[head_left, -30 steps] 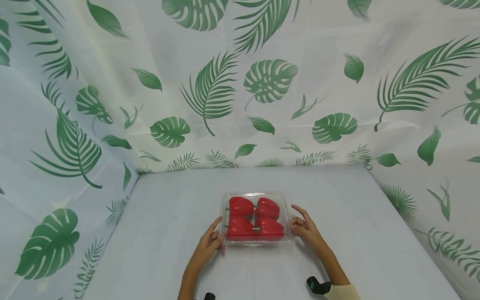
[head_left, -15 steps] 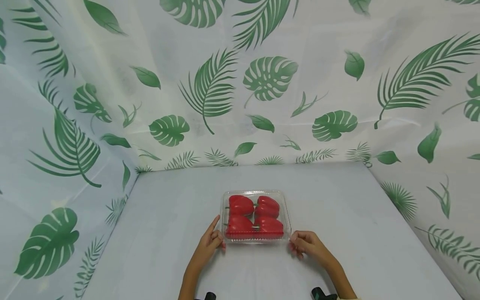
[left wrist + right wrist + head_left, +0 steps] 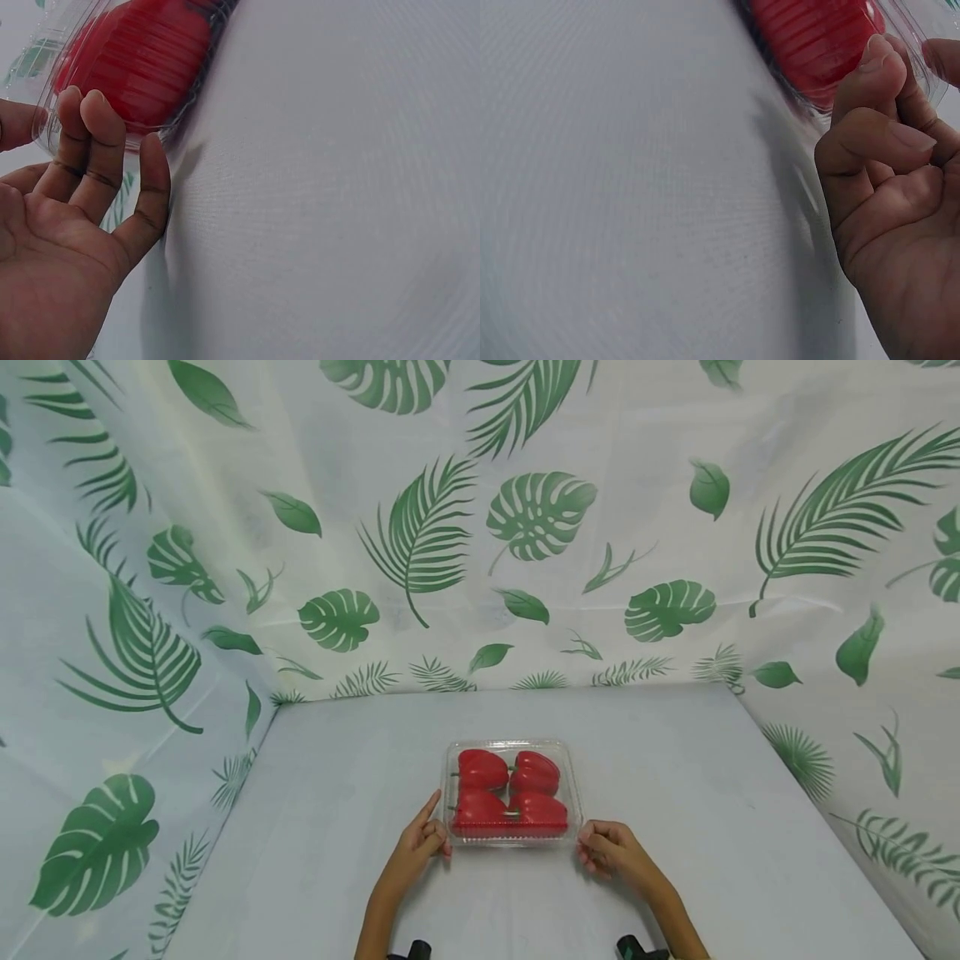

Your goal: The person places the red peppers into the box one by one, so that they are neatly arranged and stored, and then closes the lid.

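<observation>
A clear plastic clamshell box (image 3: 512,746) lies on the table, its lid down over several red bell peppers (image 3: 483,771) with green stems. My left hand (image 3: 416,847) holds the near left corner, the index finger reaching up along the side. At the near right corner, my right hand (image 3: 618,853) pinches the edge, its other fingers curled under. In the left wrist view, thumb and fingers of the left hand (image 3: 71,210) sit on either side of the rim. The right wrist view shows the thumb and a finger of the right hand (image 3: 907,202) at the box edge.
A pale cloth covers the table (image 3: 337,760). White fabric with green leaf prints (image 3: 465,643) walls it in at the back and both sides. Dark wrist devices (image 3: 420,950) show at the bottom of the head view.
My right hand has slid down from the box's right side to its near right corner, and its extended index finger has curled in. The left hand and the box stay nearly where they were.
</observation>
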`<act>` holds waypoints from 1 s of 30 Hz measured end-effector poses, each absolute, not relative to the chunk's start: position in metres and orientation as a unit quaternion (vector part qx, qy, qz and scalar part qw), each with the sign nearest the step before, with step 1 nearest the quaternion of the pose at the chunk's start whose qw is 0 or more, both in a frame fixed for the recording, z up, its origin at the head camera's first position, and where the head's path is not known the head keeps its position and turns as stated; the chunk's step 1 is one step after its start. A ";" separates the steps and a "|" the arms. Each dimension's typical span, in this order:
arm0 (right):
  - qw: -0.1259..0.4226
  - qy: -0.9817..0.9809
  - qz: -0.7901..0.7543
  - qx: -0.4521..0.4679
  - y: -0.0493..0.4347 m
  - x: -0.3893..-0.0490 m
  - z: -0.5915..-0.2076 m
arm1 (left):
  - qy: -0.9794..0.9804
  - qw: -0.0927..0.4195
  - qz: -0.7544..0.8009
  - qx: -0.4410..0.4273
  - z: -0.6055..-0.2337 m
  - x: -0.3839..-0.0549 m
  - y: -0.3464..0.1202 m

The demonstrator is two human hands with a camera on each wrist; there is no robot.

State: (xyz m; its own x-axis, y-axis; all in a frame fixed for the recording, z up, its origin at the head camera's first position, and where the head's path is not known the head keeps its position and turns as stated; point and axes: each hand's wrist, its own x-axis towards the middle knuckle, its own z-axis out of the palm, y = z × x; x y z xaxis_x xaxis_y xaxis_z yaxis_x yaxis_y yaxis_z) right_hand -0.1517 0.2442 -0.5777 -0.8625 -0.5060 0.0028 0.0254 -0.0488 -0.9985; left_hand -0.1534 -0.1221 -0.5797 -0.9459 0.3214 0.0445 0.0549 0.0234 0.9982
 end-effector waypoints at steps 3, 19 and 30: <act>0.190 0.662 -0.703 -0.175 0.243 -0.151 -0.577 | 0.712 0.101 0.683 0.128 -0.579 -0.153 -0.123; 0.172 0.660 -0.718 -0.137 0.239 -0.150 -0.583 | 0.701 0.105 0.690 0.143 -0.578 -0.154 -0.123; 0.169 0.665 -0.719 -0.109 0.237 -0.146 -0.583 | 0.699 0.112 0.693 0.137 -0.579 -0.153 -0.123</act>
State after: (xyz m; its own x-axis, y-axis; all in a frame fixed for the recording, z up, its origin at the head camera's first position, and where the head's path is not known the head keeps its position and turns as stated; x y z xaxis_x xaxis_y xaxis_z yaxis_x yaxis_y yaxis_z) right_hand -0.1463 0.2367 -0.5833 -0.9190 -0.3882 -0.0691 0.0996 -0.0589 -0.9933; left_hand -0.1530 -0.1231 -0.5785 -0.9375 0.3464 0.0343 0.0374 0.0023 0.9993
